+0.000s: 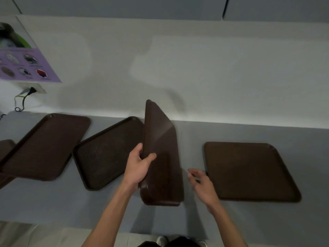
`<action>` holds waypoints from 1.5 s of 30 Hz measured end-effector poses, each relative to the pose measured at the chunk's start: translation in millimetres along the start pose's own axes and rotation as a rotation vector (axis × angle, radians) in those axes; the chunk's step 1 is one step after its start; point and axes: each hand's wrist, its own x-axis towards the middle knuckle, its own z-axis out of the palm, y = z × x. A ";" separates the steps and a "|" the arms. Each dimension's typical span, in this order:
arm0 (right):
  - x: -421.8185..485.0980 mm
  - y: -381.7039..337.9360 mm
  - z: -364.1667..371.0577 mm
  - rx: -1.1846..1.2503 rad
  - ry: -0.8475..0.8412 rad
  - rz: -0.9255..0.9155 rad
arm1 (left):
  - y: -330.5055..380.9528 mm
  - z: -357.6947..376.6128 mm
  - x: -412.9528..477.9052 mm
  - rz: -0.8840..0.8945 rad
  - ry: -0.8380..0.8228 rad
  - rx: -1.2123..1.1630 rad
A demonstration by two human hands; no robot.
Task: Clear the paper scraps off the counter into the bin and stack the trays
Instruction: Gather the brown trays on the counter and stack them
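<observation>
Far up and to the left of the left hand (138,164), a pale purple rectangular poster (25,66) printed with small pictures hangs on the plain white wall (195,68). Above the poster is a blurred black, white and bright green shape (12,36), too unclear to identify. Just below the poster is a white wall socket plate (40,89) with a black plug (32,90) in it. A thin black cable (22,102) hangs from the plug and ends in a small loop. High beyond the right hand (201,182), grey flat panels (267,8) run along the top, split by a dark seam. Pale floor (17,232) shows low and left of both hands.
</observation>
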 end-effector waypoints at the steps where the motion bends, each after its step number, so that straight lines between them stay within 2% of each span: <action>1: -8.7 -14.3 -10.7 0.058 0.017 -0.022 | 4.1 8.6 -3.3 0.043 -0.023 0.043; 7: -42.8 -110.1 -51.8 0.416 0.117 -0.129 | 11.2 56.3 -18.3 0.295 -0.167 0.269; 11: -42.7 -152.5 -60.9 0.569 0.134 -0.159 | 8.3 87.0 -30.4 0.549 -0.284 0.425; 13: -40.0 -157.2 -62.9 0.522 0.247 -0.203 | -1.5 98.3 -33.1 0.703 -0.334 0.546; 15: -40.0 -150.8 -65.9 0.435 0.435 -0.200 | -8.8 103.7 -34.4 0.774 -0.355 0.645; 17: -44.6 -138.6 -68.1 0.326 0.641 -0.185 | -11.0 105.2 -38.5 0.738 -0.377 0.696; 19: -49.9 -119.6 -69.3 0.328 0.784 -0.164 | -20.4 103.0 -41.6 0.686 -0.343 0.705; 22: -54.6 -93.1 -73.4 0.456 0.869 -0.118 | -49.7 95.2 -30.3 0.610 -0.160 0.735; 26: -57.2 -80.3 -88.7 0.492 0.966 -0.108 | -82.3 87.7 -8.5 0.358 0.071 0.774; 29: -56.2 -76.9 -103.5 0.544 1.000 -0.149 | -93.9 98.6 -1.9 0.122 0.018 0.496; 31: -52.0 -69.8 -113.8 0.590 0.991 -0.160 | -91.2 121.0 -3.4 -0.097 0.015 0.257; 33: -49.2 -64.6 -124.9 0.662 0.963 -0.202 | -85.2 148.6 -6.1 -0.221 0.022 -0.012; 35: -46.6 -61.4 -141.3 0.752 0.893 -0.253 | -82.7 172.4 -5.2 -0.213 0.070 -0.132; 37: -39.5 -51.5 -168.3 0.813 0.842 -0.268 | -80.1 192.0 0.1 -0.120 0.154 -0.014; 39: -27.0 -33.3 -206.8 0.810 0.893 -0.233 | -76.2 209.6 6.4 -0.034 0.207 0.127; 42: -6.0 10.5 -273.9 0.596 1.083 -0.080 | -72.5 229.3 12.6 0.081 0.214 0.270; 45: 8.5 62.2 -332.6 0.190 1.059 0.015 | -86.8 246.9 20.6 0.160 0.187 0.407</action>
